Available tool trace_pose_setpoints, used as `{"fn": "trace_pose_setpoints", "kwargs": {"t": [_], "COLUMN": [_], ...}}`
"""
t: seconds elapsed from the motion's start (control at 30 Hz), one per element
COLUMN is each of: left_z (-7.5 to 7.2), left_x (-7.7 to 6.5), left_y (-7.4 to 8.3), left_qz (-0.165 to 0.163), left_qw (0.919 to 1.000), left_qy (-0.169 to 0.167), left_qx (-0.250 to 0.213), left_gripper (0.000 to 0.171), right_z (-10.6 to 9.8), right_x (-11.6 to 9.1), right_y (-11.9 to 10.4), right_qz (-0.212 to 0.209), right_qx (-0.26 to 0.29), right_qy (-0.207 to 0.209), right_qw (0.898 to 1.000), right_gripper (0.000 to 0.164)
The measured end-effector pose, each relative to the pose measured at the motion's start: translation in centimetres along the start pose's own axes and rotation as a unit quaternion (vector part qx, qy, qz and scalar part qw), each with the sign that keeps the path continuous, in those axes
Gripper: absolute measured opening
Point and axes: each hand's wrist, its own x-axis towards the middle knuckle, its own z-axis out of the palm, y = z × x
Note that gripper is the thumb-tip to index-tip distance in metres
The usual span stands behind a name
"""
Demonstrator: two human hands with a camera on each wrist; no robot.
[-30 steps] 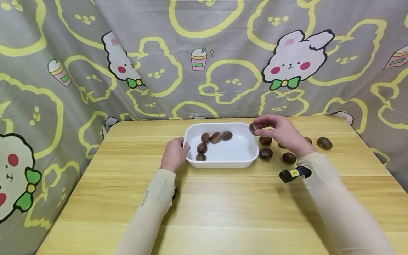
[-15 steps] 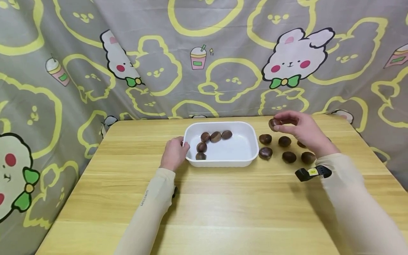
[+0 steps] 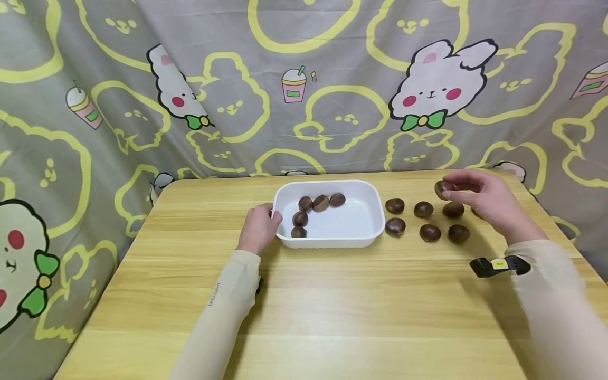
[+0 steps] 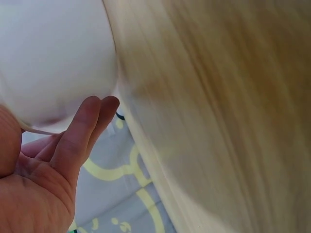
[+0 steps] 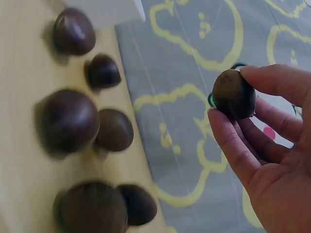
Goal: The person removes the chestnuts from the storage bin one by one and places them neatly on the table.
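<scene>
My right hand (image 3: 496, 206) pinches a brown chestnut (image 5: 234, 94) between thumb and fingertips, raised over the far right of the table. Beneath and beside it, several loose chestnuts (image 3: 429, 233) lie in two rough rows; one is partly hidden by the hand. At the table's middle stands a white plastic tray (image 3: 332, 243), with several chestnuts (image 3: 321, 203) along its left and back parts. My left hand (image 3: 258, 228) grips the tray's left end, thumb at the rim. In the left wrist view its fingers (image 4: 77, 131) lie along the outside of the tray wall.
The light wooden table (image 3: 304, 311) reaches back to a grey curtain (image 3: 342, 58) printed with yellow outlines and rabbits. Loose chestnuts sit just right of the tray's right end. A black wrist strap (image 3: 499, 265) is on the right sleeve.
My right hand has moved rightward from the tray's right rim, still holding the chestnut, uncovering more loose chestnuts. The left hand and tray have stayed in place.
</scene>
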Motion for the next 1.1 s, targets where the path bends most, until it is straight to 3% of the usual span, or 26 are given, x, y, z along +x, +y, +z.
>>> {"fn": "trace_pose_setpoints", "kwargs": {"t": [0.37, 0.5, 0.8, 1.1], "left_z": [0.2, 0.2, -0.1, -0.1], "left_x": [0.2, 0.2, 0.0, 0.1], "left_y": [0.0, 0.1, -0.1, -0.1], "left_qz": [0.005, 0.003, 0.005, 0.007], "left_qw": [1.0, 1.0, 1.0, 0.9999], "left_qy": [-0.001, -0.004, 0.002, 0.002], "left_qx": [-0.001, -0.007, -0.003, -0.007], "left_gripper": [0.027, 0.028, 0.027, 0.028], "right_z": [-2.5, -3.5, -4.0, -4.1], "right_x": [-2.3, -3.1, -3.9, -4.1], "right_y": [3.5, 4.7, 7.9, 8.8], "right_qz": [0.022, 0.039, 0.021, 0.057], "right_qx": [-0.011, -0.053, -0.107, -0.191], "right_qy": [0.016, 0.004, -0.019, -0.034], "right_qw": [1.0, 0.998, 0.994, 0.979], "right_gripper": [0.045, 0.048, 0.042, 0.049]}}
